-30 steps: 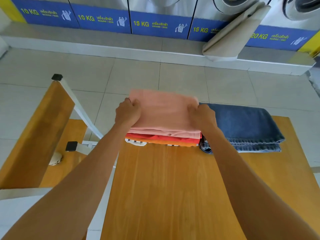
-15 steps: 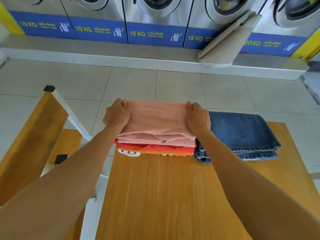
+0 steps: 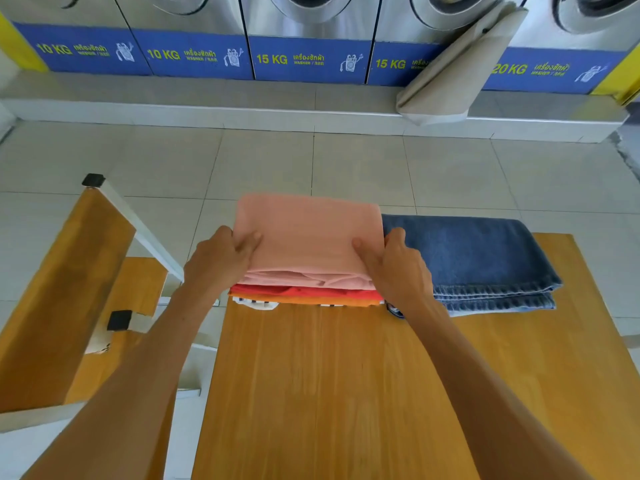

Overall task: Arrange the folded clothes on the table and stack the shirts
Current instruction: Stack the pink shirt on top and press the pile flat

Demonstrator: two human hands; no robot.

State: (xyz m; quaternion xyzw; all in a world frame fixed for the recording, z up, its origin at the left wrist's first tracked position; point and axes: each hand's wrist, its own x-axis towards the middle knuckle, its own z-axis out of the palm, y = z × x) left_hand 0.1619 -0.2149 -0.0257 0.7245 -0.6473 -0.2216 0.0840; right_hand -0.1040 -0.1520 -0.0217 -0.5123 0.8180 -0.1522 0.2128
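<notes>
a person's two bare hands grip a folded pink shirt (image 3: 308, 233) lying on top of a stack of folded shirts at the far edge of a wooden table (image 3: 346, 393). the left hand (image 3: 218, 263) clasps the pink shirt's left edge, thumb on top and fingers tucked under the side. the right hand (image 3: 394, 268) clasps its right edge the same way, thumb laid on the cloth. beneath the pink shirt sit a red shirt (image 3: 298, 291), an orange shirt (image 3: 311, 300) and, at the bottom, a white garment (image 3: 258, 303) with dark marks that shows only along the near edge. folded jeans (image 3: 474, 258) lie on the table just beside the stack, to its right, touching the right hand's side. the near half of the table is bare wood. to the left stands a wooden bench (image 3: 59, 299) with a white frame. across the tiled floor (image 3: 263, 161), a row of washers (image 3: 311, 32) with blue labels reads 10 kg, 15 kg and 20 kg, and a beige cloth (image 3: 450, 71) leans against one.
</notes>
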